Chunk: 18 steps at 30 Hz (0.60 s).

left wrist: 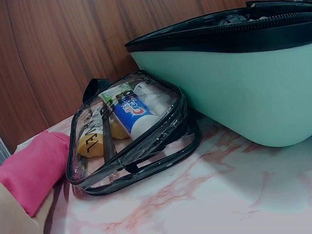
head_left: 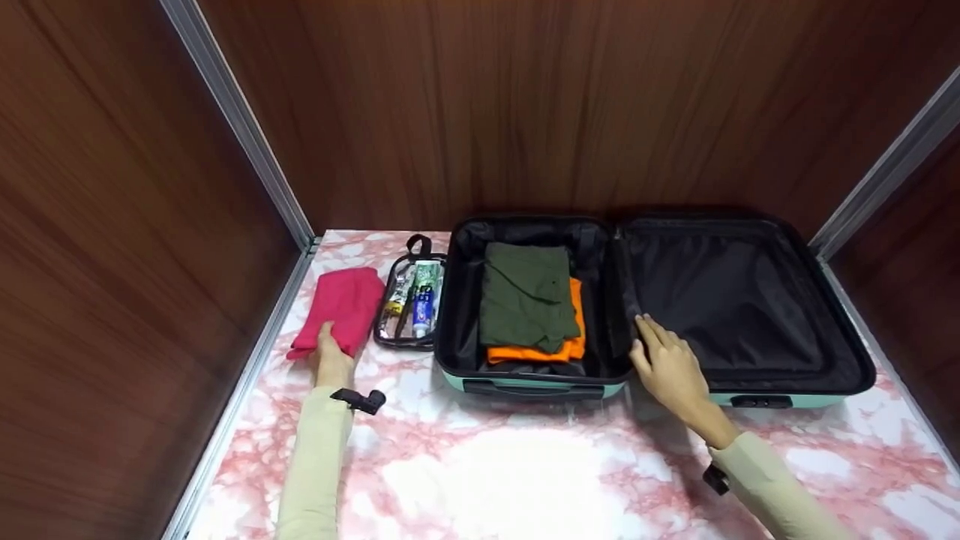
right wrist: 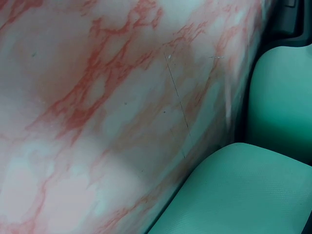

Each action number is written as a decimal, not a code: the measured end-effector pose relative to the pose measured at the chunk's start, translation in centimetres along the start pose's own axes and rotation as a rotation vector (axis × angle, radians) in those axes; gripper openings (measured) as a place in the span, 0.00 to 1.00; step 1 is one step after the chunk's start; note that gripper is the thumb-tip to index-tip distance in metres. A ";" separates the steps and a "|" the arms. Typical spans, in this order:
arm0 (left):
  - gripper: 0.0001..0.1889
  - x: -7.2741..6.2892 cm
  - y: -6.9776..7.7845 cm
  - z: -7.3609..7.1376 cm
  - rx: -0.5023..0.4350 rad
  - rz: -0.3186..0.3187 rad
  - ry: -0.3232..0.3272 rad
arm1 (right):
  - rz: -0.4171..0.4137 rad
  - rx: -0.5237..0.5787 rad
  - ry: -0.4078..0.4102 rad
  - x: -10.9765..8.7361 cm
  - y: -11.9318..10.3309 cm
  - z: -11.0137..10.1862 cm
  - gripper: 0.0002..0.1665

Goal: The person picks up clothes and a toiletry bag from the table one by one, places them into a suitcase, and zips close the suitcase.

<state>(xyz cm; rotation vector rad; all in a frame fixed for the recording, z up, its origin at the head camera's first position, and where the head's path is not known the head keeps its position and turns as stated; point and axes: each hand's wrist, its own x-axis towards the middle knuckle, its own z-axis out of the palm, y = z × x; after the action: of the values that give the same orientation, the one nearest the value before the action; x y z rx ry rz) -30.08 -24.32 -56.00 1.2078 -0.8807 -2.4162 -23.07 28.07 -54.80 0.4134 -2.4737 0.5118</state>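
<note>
Holding | suitcase (head_left: 724, 300): green cloth (head_left: 526, 296) over orange cloth (head_left: 576, 342) | clear pouch (left wrist: 156, 142): toothpaste (left wrist: 131, 111)

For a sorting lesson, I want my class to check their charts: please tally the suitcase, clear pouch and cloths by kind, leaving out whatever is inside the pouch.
Suitcase: 1
Clear pouch: 1
Cloths: 3 (pink cloth, dark green cloth, orange cloth)
Total: 5
</note>
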 end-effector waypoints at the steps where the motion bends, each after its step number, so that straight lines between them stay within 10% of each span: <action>1: 0.19 0.0 0.0 0.2 0.001 0.009 0.027 | 0.001 0.000 -0.001 0.0 0.0 0.0 0.25; 11: 0.15 0.6 -0.2 0.6 0.046 0.043 0.110 | 0.020 0.002 -0.015 0.0 0.0 0.0 0.26; 14: 0.18 7.3 -1.9 0.0 -0.011 0.067 0.087 | 0.025 0.002 -0.023 0.0 0.0 0.0 0.26; 18: 0.15 20.6 -4.9 -1.0 -0.039 0.067 0.057 | 0.026 0.001 -0.017 0.0 -0.1 -0.1 0.26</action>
<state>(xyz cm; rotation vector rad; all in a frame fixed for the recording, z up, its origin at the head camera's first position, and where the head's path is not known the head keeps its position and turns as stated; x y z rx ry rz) -41.62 -31.48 -72.29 1.2065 -0.8397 -2.3239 -23.03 28.05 -54.73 0.3874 -2.4979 0.5224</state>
